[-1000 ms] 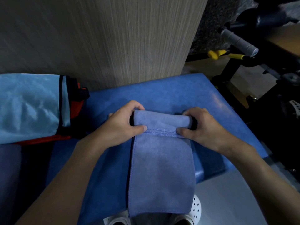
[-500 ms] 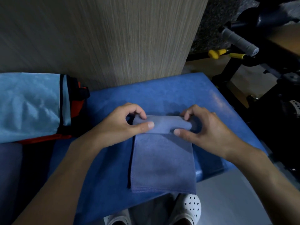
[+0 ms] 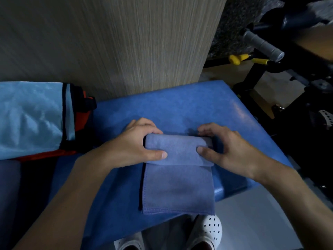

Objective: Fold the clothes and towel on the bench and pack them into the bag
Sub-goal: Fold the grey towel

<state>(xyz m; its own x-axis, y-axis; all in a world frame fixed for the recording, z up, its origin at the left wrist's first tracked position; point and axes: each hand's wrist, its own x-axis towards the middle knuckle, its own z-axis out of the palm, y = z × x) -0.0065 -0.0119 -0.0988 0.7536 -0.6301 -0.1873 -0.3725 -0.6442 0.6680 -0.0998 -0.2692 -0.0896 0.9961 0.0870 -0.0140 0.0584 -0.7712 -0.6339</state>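
Both my left hand (image 3: 133, 147) and right hand (image 3: 228, 150) clamp the towel (image 3: 177, 186), thumbs atop, fingers curled behind. Purpose, judged: a tight roll.

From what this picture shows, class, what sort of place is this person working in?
Probably a gym, perhaps its changing area: a padded blue bench, a black exercise machine at the right with a grey foam handle and yellow knobs, and a sports bag at the left.
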